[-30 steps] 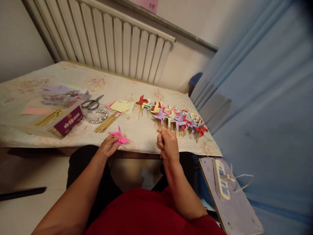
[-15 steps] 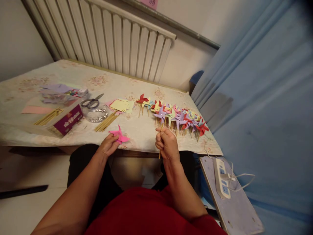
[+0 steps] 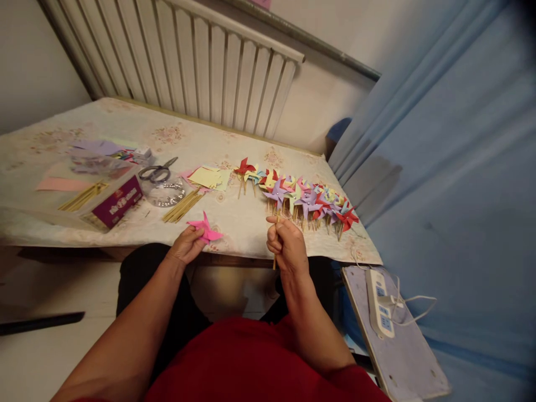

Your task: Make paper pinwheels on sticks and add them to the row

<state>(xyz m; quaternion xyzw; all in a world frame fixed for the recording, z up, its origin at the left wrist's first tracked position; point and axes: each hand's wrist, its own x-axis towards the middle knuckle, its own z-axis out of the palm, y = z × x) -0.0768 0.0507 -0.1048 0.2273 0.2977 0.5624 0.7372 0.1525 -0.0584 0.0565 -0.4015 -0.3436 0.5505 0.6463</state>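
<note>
Little shifted | left fingers (image 3: 193, 235) pinch pink pinwheel (image 3: 209, 230) | right fingers (image 3: 274, 237) curled round stick (image 3: 274, 262)

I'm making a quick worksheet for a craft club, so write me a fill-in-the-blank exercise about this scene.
1. The folded paper in the left hand is coloured ____.
2. The hand gripping a stick is the ____ one.
3. In the picture, the scissors lie to the ____ of the pinwheels.
4. The curtain is coloured ____.

Missing words: pink; right; left; blue.
</note>
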